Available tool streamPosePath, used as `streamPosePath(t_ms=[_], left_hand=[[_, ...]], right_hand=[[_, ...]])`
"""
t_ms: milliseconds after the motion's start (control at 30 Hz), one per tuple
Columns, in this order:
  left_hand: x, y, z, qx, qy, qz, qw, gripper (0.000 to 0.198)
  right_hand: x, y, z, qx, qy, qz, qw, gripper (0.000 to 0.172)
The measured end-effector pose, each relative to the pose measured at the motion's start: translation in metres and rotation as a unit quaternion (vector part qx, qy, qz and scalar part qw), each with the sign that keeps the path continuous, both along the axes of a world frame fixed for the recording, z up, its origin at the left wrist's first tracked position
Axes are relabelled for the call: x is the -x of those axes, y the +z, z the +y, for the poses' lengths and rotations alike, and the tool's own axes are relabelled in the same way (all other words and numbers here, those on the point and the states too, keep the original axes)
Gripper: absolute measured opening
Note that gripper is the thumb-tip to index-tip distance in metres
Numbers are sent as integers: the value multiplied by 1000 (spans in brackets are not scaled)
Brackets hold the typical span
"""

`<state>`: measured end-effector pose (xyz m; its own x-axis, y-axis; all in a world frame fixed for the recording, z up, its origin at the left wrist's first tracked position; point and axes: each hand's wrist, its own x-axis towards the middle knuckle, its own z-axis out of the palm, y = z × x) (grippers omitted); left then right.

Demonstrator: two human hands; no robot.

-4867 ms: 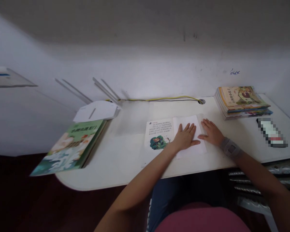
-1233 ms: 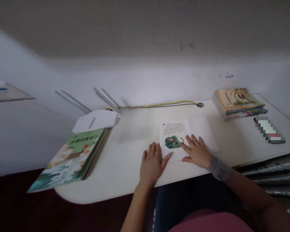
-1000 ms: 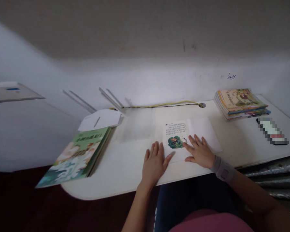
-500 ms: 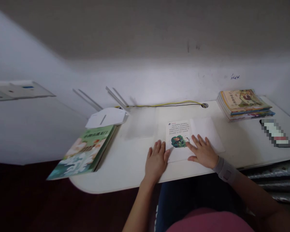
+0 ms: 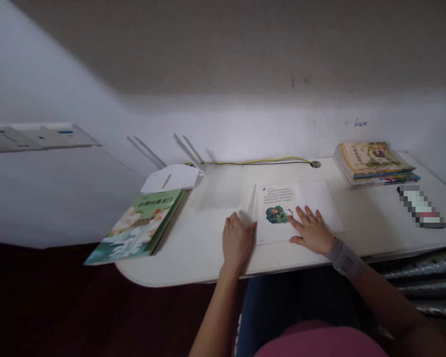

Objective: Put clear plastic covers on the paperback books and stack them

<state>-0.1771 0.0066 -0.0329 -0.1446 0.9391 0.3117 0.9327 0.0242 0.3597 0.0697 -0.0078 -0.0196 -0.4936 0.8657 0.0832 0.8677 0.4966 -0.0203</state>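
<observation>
In front of me a booklet (image 5: 277, 233) with printed text and a green picture lies on the desk. A clear plastic book cover (image 5: 253, 201) shows along its left side, with a raised edge there. My left hand (image 5: 238, 242) is closed at that edge, fingers curled and thumb toward the booklet; it seems to grip the plastic, partly hidden by the fingers. My right hand (image 5: 314, 233) lies flat with fingers spread across the booklet's right edge and a whitish flap (image 5: 319, 196) beside it.
A white router (image 5: 171, 177) with antennas stands behind a green picture book (image 5: 141, 225) at the left. A stack of books (image 5: 375, 161) and a phone (image 5: 421, 206) are at the right. A clear sheet (image 5: 223, 188) lies behind my left hand on the white desk (image 5: 193, 258).
My left hand has gone from flat to curled, and the plastic edge by it has risen. My right hand stays spread in place. The view has shifted slightly left.
</observation>
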Motion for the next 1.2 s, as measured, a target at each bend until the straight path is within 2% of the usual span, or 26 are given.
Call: streamPosePath(t_ms=[67, 133, 233, 400, 600, 733, 833, 900, 933, 1000, 1067, 1133, 1200], left_hand=[[-5, 14, 4, 44, 23, -22, 999, 60], [-8, 25, 9, 81, 31, -27, 996, 55], [-7, 33, 14, 103, 42, -2, 994, 44], [1, 30, 13, 107, 36, -25, 993, 37], [4, 36, 8, 111, 45, -74, 990, 30], [7, 32, 6, 92, 48, -117, 988, 26], [4, 26, 7, 71, 35, -202, 976, 20], [0, 26, 8, 66, 13, -349, 935, 17], [-3, 28, 10, 73, -4, -440, 895, 17], [-7, 37, 13, 106, -45, -605, 788, 17], [-14, 52, 17, 137, -79, -705, 692, 14], [-26, 71, 23, 152, -107, -752, 632, 12], [-48, 89, 30, 165, -140, -780, 587, 12]], right_hand=[[1, 1, 0, 1, -2, 1, 1000, 66], [1, 3, -1, 4, -5, 0, 1000, 67], [1, 3, -1, 8, -12, -4, 1000, 68], [0, 4, -3, 6, -20, -10, 1000, 68], [6, 5, -11, -10, -79, -14, 997, 70], [7, 5, -14, -19, -92, -18, 995, 70], [4, 7, -14, -17, -81, -16, 996, 70], [0, 10, -12, -11, -72, -5, 997, 69], [-3, 12, -10, -6, -67, 9, 998, 67], [-8, 17, -2, 11, -51, 68, 996, 63], [-12, 25, 8, 49, -29, 173, 983, 59], [-14, 37, 20, 112, -15, 306, 945, 58], [-15, 54, 30, 182, -26, 432, 883, 59]])
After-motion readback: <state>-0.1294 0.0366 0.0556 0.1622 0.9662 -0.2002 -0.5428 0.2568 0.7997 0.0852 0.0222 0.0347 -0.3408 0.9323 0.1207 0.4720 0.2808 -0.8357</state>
